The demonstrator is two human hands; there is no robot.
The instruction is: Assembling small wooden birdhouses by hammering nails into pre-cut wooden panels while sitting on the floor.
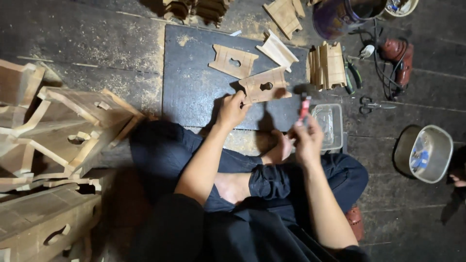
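I sit cross-legged on the floor. My left hand (233, 109) grips the near edge of a flat wooden panel with a keyhole cut-out (264, 85), which lies on a dark slab (194, 92). My right hand (306, 138) is raised and closed around a small red-handled tool (304, 106), blurred, to the right of that panel. A second similar cut-out panel (234, 61) lies just beyond, and a plain wooden slat (277, 50) lies to its right.
Assembled wooden boxes (58, 145) pile up at the left. A stack of upright wooden pieces (327, 65), pliers (352, 75), scissors (371, 104), a red power drill (398, 58), a clear plastic box (329, 123) and a tub of small items (427, 153) sit on the right.
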